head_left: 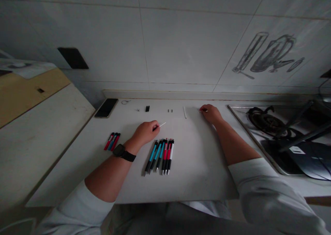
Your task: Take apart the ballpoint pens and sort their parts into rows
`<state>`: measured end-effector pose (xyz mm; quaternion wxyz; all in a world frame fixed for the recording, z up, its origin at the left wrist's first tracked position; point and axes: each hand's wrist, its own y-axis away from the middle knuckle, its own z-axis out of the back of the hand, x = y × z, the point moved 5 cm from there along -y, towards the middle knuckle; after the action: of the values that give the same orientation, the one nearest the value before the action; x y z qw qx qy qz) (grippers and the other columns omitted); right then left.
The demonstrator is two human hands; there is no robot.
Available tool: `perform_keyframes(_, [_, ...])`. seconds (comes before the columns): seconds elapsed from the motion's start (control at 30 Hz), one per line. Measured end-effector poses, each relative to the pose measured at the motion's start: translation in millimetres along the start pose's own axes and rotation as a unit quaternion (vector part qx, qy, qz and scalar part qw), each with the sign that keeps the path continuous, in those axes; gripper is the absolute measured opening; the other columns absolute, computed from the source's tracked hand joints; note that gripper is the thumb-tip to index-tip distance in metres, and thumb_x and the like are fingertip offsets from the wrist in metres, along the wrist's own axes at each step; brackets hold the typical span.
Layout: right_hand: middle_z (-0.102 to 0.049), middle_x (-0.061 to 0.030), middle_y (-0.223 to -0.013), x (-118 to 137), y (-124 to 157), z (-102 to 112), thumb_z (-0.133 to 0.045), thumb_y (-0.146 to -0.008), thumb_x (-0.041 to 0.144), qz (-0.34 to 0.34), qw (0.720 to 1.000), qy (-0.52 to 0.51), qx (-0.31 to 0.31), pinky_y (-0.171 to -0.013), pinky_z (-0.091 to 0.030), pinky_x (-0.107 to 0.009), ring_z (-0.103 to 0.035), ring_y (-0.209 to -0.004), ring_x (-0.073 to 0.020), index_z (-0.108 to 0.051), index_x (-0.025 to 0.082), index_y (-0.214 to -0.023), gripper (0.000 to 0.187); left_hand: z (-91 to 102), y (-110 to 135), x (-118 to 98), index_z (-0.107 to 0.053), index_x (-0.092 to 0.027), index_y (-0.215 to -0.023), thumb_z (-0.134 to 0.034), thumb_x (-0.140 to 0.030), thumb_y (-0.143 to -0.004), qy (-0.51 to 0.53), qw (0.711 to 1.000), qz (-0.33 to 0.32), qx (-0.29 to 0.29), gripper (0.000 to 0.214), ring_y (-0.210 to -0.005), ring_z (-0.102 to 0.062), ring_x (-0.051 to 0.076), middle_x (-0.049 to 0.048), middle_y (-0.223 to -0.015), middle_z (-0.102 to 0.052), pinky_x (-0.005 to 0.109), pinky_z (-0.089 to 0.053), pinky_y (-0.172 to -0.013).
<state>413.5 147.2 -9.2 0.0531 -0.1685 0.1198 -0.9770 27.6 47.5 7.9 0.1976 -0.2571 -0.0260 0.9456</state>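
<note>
My left hand (147,131), with a black watch at the wrist, is closed around a thin white stick like a pen refill (162,124); its tip sticks out to the right. Just below lie several click pens (159,156) side by side, in blue, red and white with black grips. At the back right, my right hand (212,114) is pinched low at the table top; what its fingertips hold is too small to make out. Between the hands lie a white slim tube (184,112) and two tiny dark pieces (170,110).
Left of my left hand lie coloured pen barrels (112,141). Along the back are a phone (106,108), a wire ring (126,102), small metal bits (138,110) and two black grips (147,108). A gas stove (263,121) borders the white table (196,176) on the right.
</note>
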Motion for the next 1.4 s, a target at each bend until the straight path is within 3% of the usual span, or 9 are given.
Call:
perform_keyframes(0.3, [-0.074, -0.0099, -0.109, 1.5, 2.5, 0.3, -0.056, -0.087, 0.015, 0.032, 0.998, 0.039, 0.039, -0.091, -0.048, -0.03, -0.065, -0.099, -0.0218, -0.077, 0.019, -0.104, 0.027, -1.0, -0.6, 2.1, -0.071, -0.022, -0.093, -0.055, -0.028, -0.093, 0.001, 1.0, -0.01, -0.003, 0.017, -0.071, -0.063, 0.016, 0.0022, -0.082, -0.073, 0.026, -0.04, -0.065])
perform_keyframes(0.43, [-0.076, -0.0087, -0.108, -0.3, 4.5, 2.7, -0.059, -0.086, 0.019, 0.005, 1.0, -0.001, 0.031, -0.088, -0.05, -0.03, -0.068, -0.093, -0.0212, -0.076, 0.021, -0.11, 0.03, -1.2, -0.4, 2.7, -0.071, -0.022, -0.092, -0.055, -0.028, -0.093, 0.001, 1.0, -0.009, -0.003, 0.017, -0.071, -0.063, 0.016, 0.0022, -0.081, -0.073, 0.026, -0.04, -0.064])
perform_keyframes(0.57, [-0.078, -0.0079, -0.104, -5.5, 2.5, -0.3, -0.068, -0.082, 0.028, -0.011, 0.998, -0.019, 0.063, -0.085, -0.052, -0.03, -0.07, -0.09, -0.0213, -0.075, 0.02, -0.118, 0.038, -1.4, -0.2, 2.7, -0.071, -0.022, -0.093, -0.055, -0.028, -0.093, 0.001, 1.0, -0.011, -0.001, 0.017, -0.073, -0.065, 0.017, 0.0026, -0.083, -0.074, 0.026, -0.041, -0.066])
perform_keyframes(1.0, [-0.079, -0.0069, -0.111, 3.5, -4.9, -2.3, -0.069, -0.087, 0.03, 0.02, 0.997, 0.012, 0.078, -0.089, -0.051, -0.032, -0.071, -0.099, -0.0233, -0.079, 0.023, -0.114, 0.03, -0.5, -1.1, 2.8, -0.07, -0.021, -0.093, -0.056, -0.027, -0.093, 0.006, 1.0, -0.007, 0.0, 0.016, -0.074, -0.066, 0.017, 0.0028, -0.084, -0.074, 0.026, -0.043, -0.067])
perform_keyframes(1.4, [-0.078, -0.0035, -0.096, -6.3, -9.9, -2.0, -0.069, -0.084, 0.025, 0.019, 0.993, -0.004, 0.112, -0.083, -0.052, -0.03, -0.071, -0.088, -0.0201, -0.08, 0.024, -0.111, 0.029, -2.0, -1.0, 3.9, -0.07, -0.022, -0.093, -0.056, -0.026, -0.093, -0.002, 1.0, -0.013, -0.002, 0.015, -0.075, -0.066, 0.017, 0.0029, -0.085, -0.075, 0.027, -0.043, -0.069])
